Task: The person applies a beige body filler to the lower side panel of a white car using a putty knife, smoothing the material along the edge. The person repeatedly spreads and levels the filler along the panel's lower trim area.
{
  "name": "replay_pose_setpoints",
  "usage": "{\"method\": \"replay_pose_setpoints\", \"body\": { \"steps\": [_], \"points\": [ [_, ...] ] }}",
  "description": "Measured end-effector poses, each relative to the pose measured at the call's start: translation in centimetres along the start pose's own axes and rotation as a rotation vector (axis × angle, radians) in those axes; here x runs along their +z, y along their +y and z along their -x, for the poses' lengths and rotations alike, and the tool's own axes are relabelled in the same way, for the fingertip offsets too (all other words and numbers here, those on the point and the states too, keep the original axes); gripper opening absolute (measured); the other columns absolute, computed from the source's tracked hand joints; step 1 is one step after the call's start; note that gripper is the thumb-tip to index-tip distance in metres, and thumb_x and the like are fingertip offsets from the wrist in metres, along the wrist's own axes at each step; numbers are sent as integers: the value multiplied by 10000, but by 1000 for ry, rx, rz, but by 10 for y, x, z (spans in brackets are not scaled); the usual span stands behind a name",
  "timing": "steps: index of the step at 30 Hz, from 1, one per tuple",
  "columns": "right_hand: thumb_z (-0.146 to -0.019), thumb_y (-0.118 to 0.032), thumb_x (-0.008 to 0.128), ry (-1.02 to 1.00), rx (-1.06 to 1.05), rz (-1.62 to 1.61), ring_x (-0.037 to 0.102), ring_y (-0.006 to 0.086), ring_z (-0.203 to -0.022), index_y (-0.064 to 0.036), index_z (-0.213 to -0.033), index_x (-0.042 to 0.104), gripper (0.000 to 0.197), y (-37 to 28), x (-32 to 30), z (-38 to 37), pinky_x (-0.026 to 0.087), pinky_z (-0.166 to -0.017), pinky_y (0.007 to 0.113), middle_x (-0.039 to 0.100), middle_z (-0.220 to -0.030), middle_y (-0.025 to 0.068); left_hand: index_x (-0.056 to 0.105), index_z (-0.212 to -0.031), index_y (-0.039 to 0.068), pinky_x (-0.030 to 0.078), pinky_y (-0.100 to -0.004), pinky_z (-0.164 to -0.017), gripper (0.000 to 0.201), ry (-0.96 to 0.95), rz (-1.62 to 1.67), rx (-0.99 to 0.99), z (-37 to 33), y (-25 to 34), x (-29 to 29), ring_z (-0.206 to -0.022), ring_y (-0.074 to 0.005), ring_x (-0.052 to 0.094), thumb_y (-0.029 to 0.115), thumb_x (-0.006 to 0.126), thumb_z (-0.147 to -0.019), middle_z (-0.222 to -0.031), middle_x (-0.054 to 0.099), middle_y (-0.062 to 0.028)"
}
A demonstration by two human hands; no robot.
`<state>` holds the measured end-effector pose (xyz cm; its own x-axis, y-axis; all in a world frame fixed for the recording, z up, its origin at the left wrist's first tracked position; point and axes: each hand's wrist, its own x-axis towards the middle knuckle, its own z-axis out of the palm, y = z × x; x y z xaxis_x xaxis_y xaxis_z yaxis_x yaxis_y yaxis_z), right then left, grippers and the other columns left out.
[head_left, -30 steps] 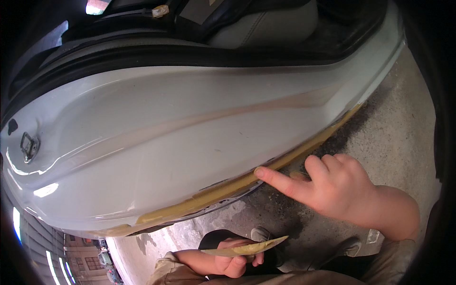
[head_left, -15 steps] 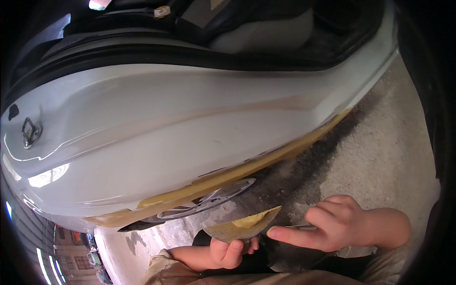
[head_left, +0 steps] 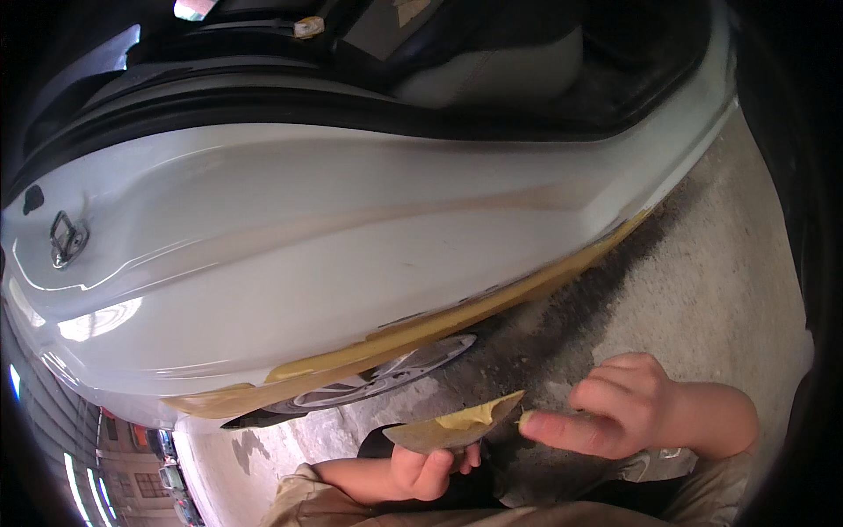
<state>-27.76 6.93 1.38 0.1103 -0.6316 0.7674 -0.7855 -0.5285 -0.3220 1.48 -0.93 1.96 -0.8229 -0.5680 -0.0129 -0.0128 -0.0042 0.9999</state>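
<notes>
Close to my lap, my left hand (head_left: 426, 472) grips a thin grey putty spreader (head_left: 419, 434) from below, thumb along its near edge. A mound of yellow body filler (head_left: 474, 416) sits on top of the spreader. Just right of its pointed end is my right hand (head_left: 606, 408), apart from it. One finger points left with a bit of yellow filler on its tip, while the other fingers are curled and hold no tool. Along the silver-white car panel's (head_left: 369, 263) lower edge runs a band of dried yellow filler (head_left: 421, 331).
A wheel (head_left: 395, 373) shows beneath the panel's edge. At the far left a metal latch loop (head_left: 63, 239) stands out from the panel. The car's open side shows a grey seat (head_left: 500, 75). Concrete floor (head_left: 694, 290) lies to the right, with parked cars (head_left: 171, 479) at lower left.
My right hand's pointing finger has shifted slightly right and now carries filler at its tip. The filler on the spreader has changed shape, and the spreader tilts a little more.
</notes>
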Motion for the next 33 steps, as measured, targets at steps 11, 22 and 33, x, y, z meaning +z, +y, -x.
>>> {"method": "replay_pose_setpoints", "body": {
  "steps": [11,22,33],
  "points": [
    [-742,-166,820,-255,61,159,475,96,-466,-146,-1410,654,689,22,14,-37,456,-434,264,371,-655,-30,611,-1113,-156,544,-307,-603,545,-131,-1,-4,4,12,-23,-669,-204,654,375,488,-1091,-880,697,-182],
    [-767,-108,693,-173,18,171,424,73,-445,-232,-1420,665,665,25,34,-59,445,-422,231,331,-650,-42,605,-1132,-152,546,-296,-600,576,-264,-130,-95,-1,25,-40,-663,-188,656,407,472,-1103,-899,708,-158],
    [-851,-135,619,-141,4,290,353,74,-462,-302,-1442,649,614,24,40,-56,362,-424,211,313,-633,-45,657,-1072,-83,544,-291,-618,579,-245,-174,-100,-7,25,-39,-685,-177,675,441,414,-1111,-886,702,-103]
  ]
}}
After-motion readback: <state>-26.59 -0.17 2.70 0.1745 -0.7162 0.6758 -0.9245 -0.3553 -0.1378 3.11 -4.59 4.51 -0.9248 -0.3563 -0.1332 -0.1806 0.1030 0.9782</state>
